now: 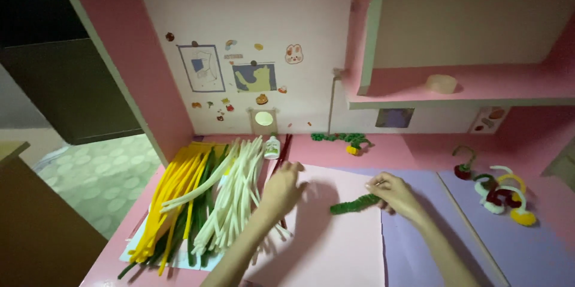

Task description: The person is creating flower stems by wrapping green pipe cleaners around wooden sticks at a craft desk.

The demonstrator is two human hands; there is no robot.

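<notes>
My right hand (396,194) pinches one end of a twisted green pipe cleaner piece (354,204) that lies across a pink paper sheet (335,245). My left hand (281,186) reaches left over the sheet's edge, fingers spread, touching the dark red pipe cleaners (281,152) beside a pile of white pipe cleaners (236,197). Yellow pipe cleaners (173,194) and green pipe cleaners (200,206) lie further left in the same heap.
A small white glue bottle (272,147) stands behind the pile. Green twisted pieces with a yellow bit (344,139) lie by the back wall. Several finished curled shapes (500,194) rest on a purple sheet (515,245) at right. A tape roll (441,83) sits on the shelf.
</notes>
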